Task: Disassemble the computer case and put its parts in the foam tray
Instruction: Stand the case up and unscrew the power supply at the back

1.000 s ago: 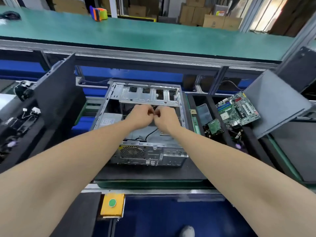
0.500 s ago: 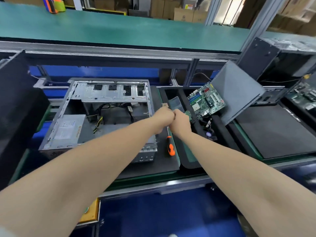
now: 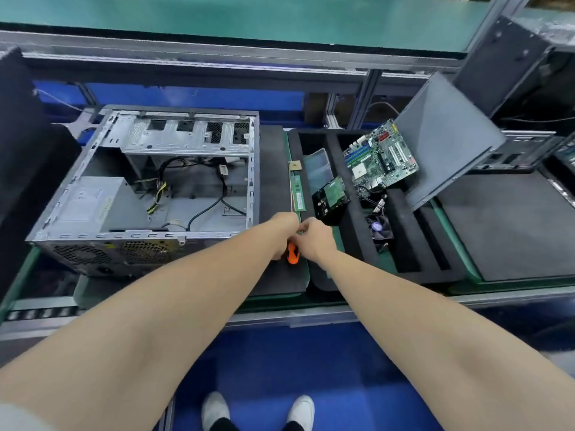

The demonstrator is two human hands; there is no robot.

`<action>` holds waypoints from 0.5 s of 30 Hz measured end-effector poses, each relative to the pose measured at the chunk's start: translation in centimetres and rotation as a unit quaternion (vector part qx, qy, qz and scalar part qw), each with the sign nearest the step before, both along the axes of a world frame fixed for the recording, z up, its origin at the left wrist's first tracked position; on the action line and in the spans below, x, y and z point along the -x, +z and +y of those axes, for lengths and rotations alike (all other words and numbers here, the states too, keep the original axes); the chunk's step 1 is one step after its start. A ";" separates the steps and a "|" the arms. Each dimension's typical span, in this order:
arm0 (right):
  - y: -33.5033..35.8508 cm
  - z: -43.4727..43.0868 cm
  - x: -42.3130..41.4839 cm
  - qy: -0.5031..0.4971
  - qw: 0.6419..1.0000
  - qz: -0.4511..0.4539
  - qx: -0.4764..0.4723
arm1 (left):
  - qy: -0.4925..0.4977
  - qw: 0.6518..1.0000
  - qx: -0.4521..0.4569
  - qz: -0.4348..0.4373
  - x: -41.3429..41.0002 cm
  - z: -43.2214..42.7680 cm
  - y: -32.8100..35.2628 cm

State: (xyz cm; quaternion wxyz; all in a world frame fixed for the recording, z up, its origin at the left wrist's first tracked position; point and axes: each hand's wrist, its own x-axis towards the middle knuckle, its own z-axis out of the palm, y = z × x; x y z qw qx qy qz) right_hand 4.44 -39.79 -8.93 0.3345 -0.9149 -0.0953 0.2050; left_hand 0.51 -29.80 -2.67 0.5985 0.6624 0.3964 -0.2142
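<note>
1. Site type: an electronics disassembly line in a factory or workshop.
2. Structure: a long green-topped bench (image 3: 249,20) runs behind the station on an aluminium frame (image 3: 186,54). A roller track (image 3: 40,313) shows at the near left edge.
3. Work in hand: a computer case (image 3: 193,141) lies open on a dark mat (image 3: 273,157) with its cabling exposed. A second stripped chassis (image 3: 522,147) sits at the next station to the right.
4. Sorting: a foam tray (image 3: 404,237) with cut compartments holds a motherboard (image 3: 381,157) and other boards. A grey side panel (image 3: 445,141) stands tilted at its right.
5. Tools: an orange-handled screwdriver (image 3: 292,256) lies on the mat.
6. Floor: blue coated floor (image 3: 280,368).
</note>
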 end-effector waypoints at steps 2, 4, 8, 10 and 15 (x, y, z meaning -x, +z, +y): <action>-0.2 0.2 0.0 -0.004 1.000 0.017 -0.008 | 0.001 1.000 0.002 0.005 0.0 -0.3 -0.2; 0.1 0.5 0.0 0.001 0.999 0.041 -0.013 | 0.070 0.998 0.012 -0.002 0.2 -0.7 -0.3; 1.4 0.9 0.4 0.027 0.998 0.045 -0.030 | 0.140 0.989 0.038 -0.015 0.8 -1.3 -0.4; 2.3 1.0 0.5 0.021 0.997 0.057 -0.053 | 0.118 0.991 0.039 -0.040 0.8 -1.9 0.4; 5.8 1.2 0.0 -0.019 0.991 0.053 -0.123 | 0.034 0.992 -0.040 -0.112 0.5 -2.0 4.6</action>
